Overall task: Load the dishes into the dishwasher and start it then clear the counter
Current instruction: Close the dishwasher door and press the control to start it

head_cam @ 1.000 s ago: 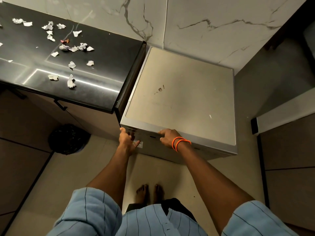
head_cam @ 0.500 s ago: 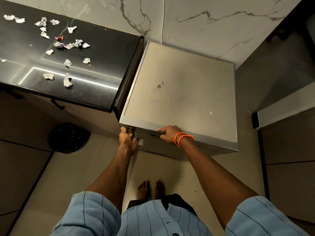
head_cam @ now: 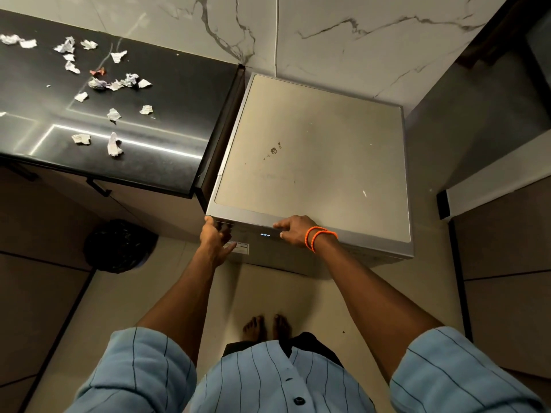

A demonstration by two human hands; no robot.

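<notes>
The silver dishwasher [head_cam: 313, 162] stands shut against the marble wall, to the right of the black counter [head_cam: 167, 114]. My left hand [head_cam: 216, 239] touches the top left corner of its front, fingers at the control strip. My right hand [head_cam: 293, 232], with orange bands at the wrist, rests on the front top edge with its forefinger stretched out. Small blue lights [head_cam: 265, 234] glow on the control strip between my hands. Several torn paper scraps [head_cam: 114, 84] lie scattered on the counter.
A bin lined with a black bag [head_cam: 119, 245] sits on the floor under the counter's edge. A cabinet handle [head_cam: 98, 186] sticks out below the counter. Dark cabinets [head_cam: 507, 263] stand at the right. My bare feet [head_cam: 265, 326] are on the tiled floor.
Blue lights have come on at the control strip. My right forefinger has stretched out along the front edge. My left hand stays at the corner.
</notes>
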